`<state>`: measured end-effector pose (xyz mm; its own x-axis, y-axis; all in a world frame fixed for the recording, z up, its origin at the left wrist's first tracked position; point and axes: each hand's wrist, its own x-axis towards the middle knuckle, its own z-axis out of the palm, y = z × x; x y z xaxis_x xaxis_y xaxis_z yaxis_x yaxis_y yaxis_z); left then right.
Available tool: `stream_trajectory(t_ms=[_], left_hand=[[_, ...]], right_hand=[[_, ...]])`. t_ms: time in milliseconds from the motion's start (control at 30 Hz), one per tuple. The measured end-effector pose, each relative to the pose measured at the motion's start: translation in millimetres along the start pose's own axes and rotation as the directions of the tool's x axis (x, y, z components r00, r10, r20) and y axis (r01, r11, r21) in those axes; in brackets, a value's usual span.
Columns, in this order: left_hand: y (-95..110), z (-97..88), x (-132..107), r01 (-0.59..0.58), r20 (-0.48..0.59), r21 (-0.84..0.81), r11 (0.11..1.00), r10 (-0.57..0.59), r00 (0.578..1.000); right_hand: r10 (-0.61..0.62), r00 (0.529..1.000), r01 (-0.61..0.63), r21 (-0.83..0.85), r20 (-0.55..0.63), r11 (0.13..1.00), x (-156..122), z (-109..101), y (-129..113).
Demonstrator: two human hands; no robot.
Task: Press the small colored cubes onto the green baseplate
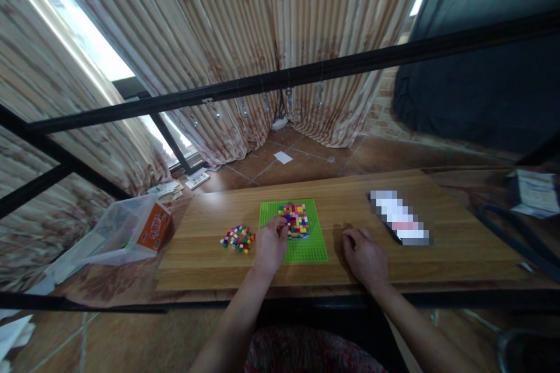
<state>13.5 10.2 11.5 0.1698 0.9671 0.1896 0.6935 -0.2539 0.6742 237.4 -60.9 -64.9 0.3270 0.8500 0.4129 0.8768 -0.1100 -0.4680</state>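
A green studded baseplate (304, 253) lies on the wooden board, with a block of small multicoloured bricks (300, 221) built up on its middle. Over the left part of these bricks is my left hand (270, 245), its thumb and fingers pinched together at their edge. Whatever is in the pinch is too small to make out. To its left a loose pile of tiny coloured bricks (237, 239) rests on the wood. My right hand (364, 255) lies on the board right of the baseplate, fingers curled in, with nothing visible in them.
A phone (400, 218) with a blurred-out screen lies at the right on the wooden board (210, 274). Left of the board stands a clear plastic bin (131, 233) with an orange label. A black metal bar (245, 88) crosses beyond the board, before the curtains.
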Motion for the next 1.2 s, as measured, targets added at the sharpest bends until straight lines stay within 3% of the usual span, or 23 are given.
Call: stream_trajectory(t_ms=[500,933,1067,1200], left_hand=[[-3,12.5,10,0.123,0.003,-0.098,0.988,-0.123,0.992],[11,7.3,1,0.105,0.000,-0.054,0.993,-0.105,0.994],[-3,3.9,-15,0.082,-0.100,-0.108,0.991,-0.092,0.991],[-40,-14.7,-44,0.137,-0.148,-0.040,0.990,-0.142,0.979]], right_hand=[[0.027,0.999,-0.026,-0.016,0.032,1.000,-1,0,0],[0.000,1.000,0.001,-0.030,0.022,1.000,-1,-1,2],[-0.029,0.999,0.030,-0.028,0.015,0.999,-2,0,5],[-0.016,1.000,0.017,-0.051,0.007,0.999,-3,1,8]])
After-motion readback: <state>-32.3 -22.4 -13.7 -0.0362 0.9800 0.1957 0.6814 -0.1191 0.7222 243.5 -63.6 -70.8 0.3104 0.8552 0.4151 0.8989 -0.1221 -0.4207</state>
